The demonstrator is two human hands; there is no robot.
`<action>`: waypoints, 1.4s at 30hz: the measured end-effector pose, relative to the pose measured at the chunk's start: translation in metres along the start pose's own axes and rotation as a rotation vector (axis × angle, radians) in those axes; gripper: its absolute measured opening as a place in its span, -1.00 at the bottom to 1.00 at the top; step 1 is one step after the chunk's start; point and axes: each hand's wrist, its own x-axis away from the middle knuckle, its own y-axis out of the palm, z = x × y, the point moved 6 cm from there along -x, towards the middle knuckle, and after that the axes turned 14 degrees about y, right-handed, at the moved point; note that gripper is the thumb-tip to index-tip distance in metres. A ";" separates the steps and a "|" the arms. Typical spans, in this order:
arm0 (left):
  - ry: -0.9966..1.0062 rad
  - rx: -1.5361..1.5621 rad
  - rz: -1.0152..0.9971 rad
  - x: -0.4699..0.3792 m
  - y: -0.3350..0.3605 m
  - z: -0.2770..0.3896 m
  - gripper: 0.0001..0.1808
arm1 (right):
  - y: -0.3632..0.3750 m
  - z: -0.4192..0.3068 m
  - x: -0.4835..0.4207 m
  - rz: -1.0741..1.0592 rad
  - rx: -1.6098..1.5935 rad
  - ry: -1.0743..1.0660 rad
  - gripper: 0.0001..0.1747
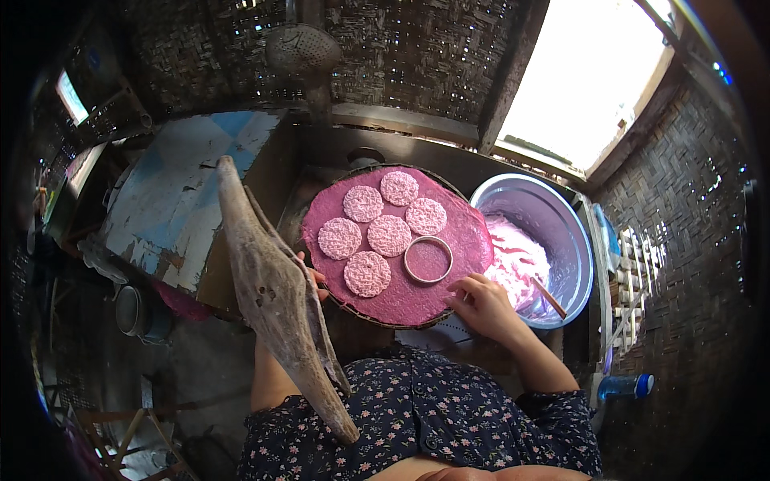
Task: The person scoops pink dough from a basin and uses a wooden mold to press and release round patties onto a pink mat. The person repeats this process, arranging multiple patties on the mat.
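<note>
A round tray (385,323) covered with a pink cloth (463,264) lies before me. Several round, pale pink patties of noodle-like strands (367,274) rest on the cloth. A ring mould (450,264) with no patty inside sits toward the tray's right front. My right hand (481,303) is at the tray's right front rim, fingers bent and apart, with nothing seen in it. My left hand (317,279) shows only some fingers at the tray's left edge. A long weathered wooden piece (271,288) in the foreground hides the rest, so its grip is unclear.
A purple basin (565,240) of pale pink dough (517,258) stands right of the tray, a stick-like handle (548,297) leaning in it. Left is a worn box with a peeling top (180,186). A perforated ladle (304,48) hangs on the woven wall. A blue-capped bottle (625,386) is at right.
</note>
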 end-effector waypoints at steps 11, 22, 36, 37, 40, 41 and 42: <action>0.231 -1.970 -0.063 -0.036 0.018 -0.001 -0.49 | 0.015 -0.031 -0.005 -0.388 -0.487 -0.136 -0.41; 0.176 -0.384 -0.293 -0.186 0.058 -0.064 -0.24 | -0.028 -0.010 -0.002 -0.915 -1.005 0.209 0.12; 0.139 0.216 0.236 -0.216 -0.072 -0.143 -0.27 | -0.052 0.072 -0.032 -0.912 -0.721 0.620 -0.03; 0.141 0.215 0.245 -0.213 -0.076 -0.144 -0.28 | -0.052 0.071 -0.032 -0.910 -0.684 0.624 -0.04; 0.154 0.182 0.314 -0.205 -0.085 -0.138 -0.32 | -0.049 0.062 -0.032 -0.864 -0.634 0.636 -0.14; 0.161 0.161 0.315 -0.203 -0.086 -0.134 -0.32 | -0.046 0.056 -0.033 -0.849 -0.620 0.607 -0.16; 0.168 0.139 0.317 -0.203 -0.086 -0.128 -0.33 | -0.043 0.051 -0.035 -0.850 -0.618 0.593 -0.17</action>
